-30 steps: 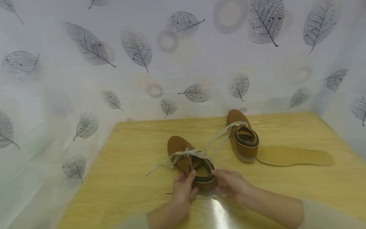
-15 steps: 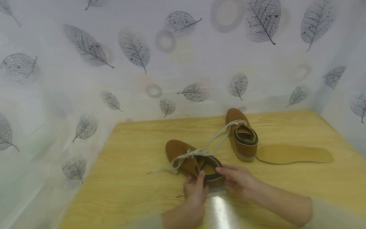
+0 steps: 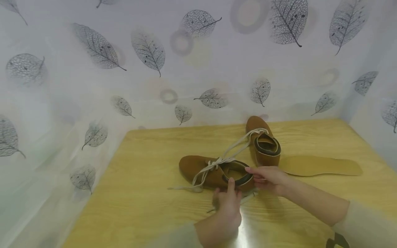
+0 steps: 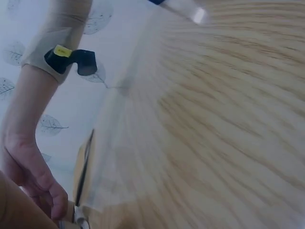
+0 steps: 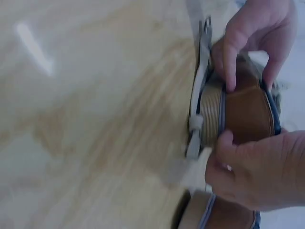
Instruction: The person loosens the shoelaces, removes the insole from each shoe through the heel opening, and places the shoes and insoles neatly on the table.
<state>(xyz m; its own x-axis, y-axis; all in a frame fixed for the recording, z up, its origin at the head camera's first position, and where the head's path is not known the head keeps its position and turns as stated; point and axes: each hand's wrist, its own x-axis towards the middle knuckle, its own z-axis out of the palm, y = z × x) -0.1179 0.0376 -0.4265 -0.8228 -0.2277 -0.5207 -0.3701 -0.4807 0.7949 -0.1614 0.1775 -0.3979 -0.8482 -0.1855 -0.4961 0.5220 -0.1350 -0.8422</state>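
A brown lace-up shoe [image 3: 193, 168] with a dark collar stands on the table, its toe toward the left. Its cream laces [image 3: 214, 164] are tied in a bow, with one end trailing left. At the heel, my left hand [image 3: 227, 208] grips the near side, thumb over the collar. On the right side of the heel, my right hand [image 3: 273, 179] pinches the rim between thumb and fingers. In the right wrist view the brown heel [image 5: 248, 112] sits between both hands, and a pale flat lace [image 5: 198, 105] lies along the sole.
A second brown shoe [image 3: 267, 159] stands behind and to the right, its long laces reaching toward the first shoe. Beside it a tan insole [image 3: 322, 166] lies flat. Leaf-patterned sheeting [image 3: 217, 62] rises behind the wooden table [image 3: 155, 144].
Both hands have turned the near shoe so that its toe points further left and its heel has swung right. The second shoe and the insole have stayed in place.
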